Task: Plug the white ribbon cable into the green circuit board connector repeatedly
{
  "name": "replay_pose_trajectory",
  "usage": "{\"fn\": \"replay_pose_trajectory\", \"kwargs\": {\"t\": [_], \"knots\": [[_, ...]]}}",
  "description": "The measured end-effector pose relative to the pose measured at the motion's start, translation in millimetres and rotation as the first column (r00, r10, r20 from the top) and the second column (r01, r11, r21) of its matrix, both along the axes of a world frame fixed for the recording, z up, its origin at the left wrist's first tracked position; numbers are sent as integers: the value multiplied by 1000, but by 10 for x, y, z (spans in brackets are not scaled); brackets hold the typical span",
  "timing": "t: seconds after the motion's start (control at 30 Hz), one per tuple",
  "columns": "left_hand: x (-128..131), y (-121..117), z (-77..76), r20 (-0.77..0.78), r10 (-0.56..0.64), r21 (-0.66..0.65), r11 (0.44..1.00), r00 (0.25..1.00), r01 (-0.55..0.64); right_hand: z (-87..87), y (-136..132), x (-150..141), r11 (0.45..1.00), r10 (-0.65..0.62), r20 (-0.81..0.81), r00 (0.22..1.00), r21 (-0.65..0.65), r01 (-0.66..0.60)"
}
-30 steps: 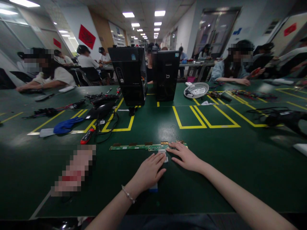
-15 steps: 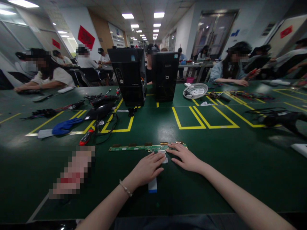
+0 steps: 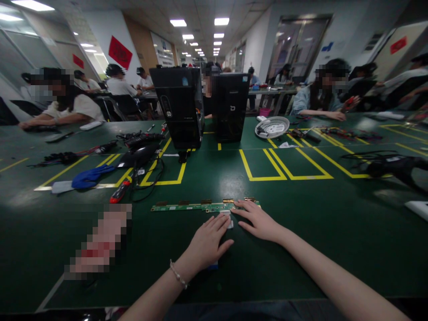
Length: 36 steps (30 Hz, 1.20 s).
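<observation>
A long, narrow green circuit board (image 3: pixel 189 207) lies flat on the green table in front of me. A white ribbon cable (image 3: pixel 231 223) runs from its near edge towards me, mostly covered. My left hand (image 3: pixel 209 240) lies flat over the cable, fingers stretched out and fingertips at the board's near edge. The cable's blue end (image 3: pixel 213 266) just shows below that hand. My right hand (image 3: pixel 256 220) rests with spread fingers on the right part of the board, its fingertips near the copper-coloured tabs along the far edge.
To the left lie a red-and-black screwdriver (image 3: pixel 120 191), a blue glove (image 3: pixel 90 177) and a blurred-out item (image 3: pixel 100 243). Two black computer towers (image 3: pixel 179 109) stand at the back. Beyond them are a white basket (image 3: pixel 272 128), tangled cables and seated people. A black cabled object (image 3: pixel 389 165) lies right.
My left hand has slid slightly nearer and to the right over the ribbon cable, hiding most of its near end. My right hand stays on the board.
</observation>
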State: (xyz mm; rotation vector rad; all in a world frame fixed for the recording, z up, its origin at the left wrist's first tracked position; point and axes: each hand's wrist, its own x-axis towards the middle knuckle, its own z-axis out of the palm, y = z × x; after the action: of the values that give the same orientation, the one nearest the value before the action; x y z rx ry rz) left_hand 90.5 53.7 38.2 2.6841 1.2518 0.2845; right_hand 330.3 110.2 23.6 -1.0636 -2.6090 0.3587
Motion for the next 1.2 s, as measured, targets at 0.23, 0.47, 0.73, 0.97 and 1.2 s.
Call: {"fn": "replay_pose_trajectory", "kwargs": {"t": [0.23,0.47,0.73,0.97,1.2], "knots": [[72,-63,3,-18,74,-59,995,997,-75,-22,5,-4,1000,1,-9,1000,4,-1],[71,-50,2,2,71,-65,995,997,-71,-9,8,-3,1000,1,2,1000,-5,-1],[85,-61,3,26,100,-43,994,995,-99,-5,2,-7,1000,-6,-14,1000,-7,6],[59,15,10,207,58,32,997,977,-66,-9,-6,-23,1000,-9,-9,1000,5,9],[-266,-16,243,392,125,240,943,911,-233,1,-12,-16,998,13,-10,1000,55,-12]]}}
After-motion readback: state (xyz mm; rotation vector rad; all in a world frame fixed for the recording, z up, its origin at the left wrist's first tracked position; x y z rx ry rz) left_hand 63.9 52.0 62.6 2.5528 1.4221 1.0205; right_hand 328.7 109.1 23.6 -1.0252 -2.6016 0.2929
